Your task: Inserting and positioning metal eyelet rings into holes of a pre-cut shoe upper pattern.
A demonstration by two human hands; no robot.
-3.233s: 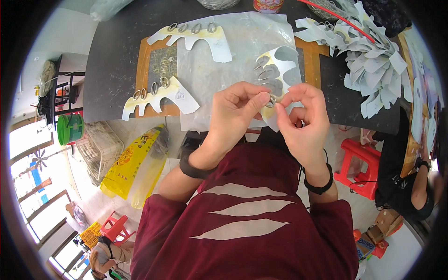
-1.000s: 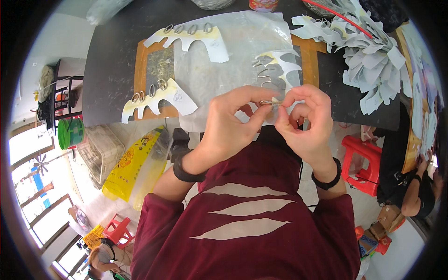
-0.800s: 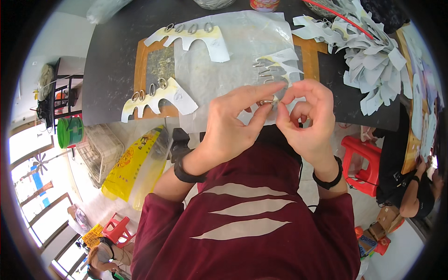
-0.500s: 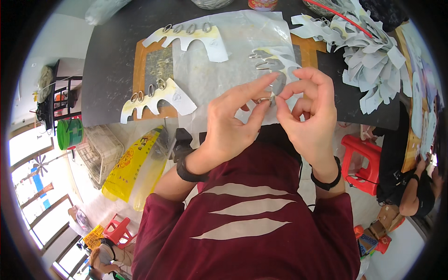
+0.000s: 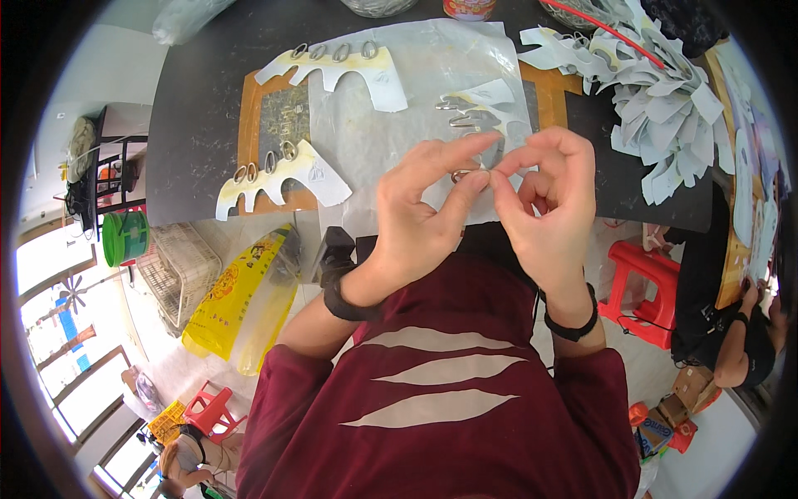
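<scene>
A white cut-out strip [image 5: 487, 93] with arched notches and metal oval rings [image 5: 465, 121] along its prongs is between my hands over the middle right of the sheet. My left hand [image 5: 426, 200] pinches a prong tip near a ring with thumb and forefinger. Against it, my right hand [image 5: 550, 187] grips the same prong between thumb and fingertips, its other fingers curled. My fingers partly hide this spot. Two similar strips lie to the left: a far strip [image 5: 389, 87] and a nearer strip [image 5: 326, 181], each with several rings and yellowish stains along the prongs.
A translucent sheet [image 5: 349, 137] covers part of the dark table [image 5: 195, 125]. At the right lies a heap of pale cut pieces [image 5: 665, 108], crossed by a red rod [image 5: 611, 37]. A red stool [image 5: 644, 291] and a yellow bag [image 5: 229, 299] flank me. Another person's arm [image 5: 736, 345] shows at far right.
My left hand has come slightly right, closing the gap to my right hand. The strip has turned a little, and its ringed prongs have shifted leftward.
</scene>
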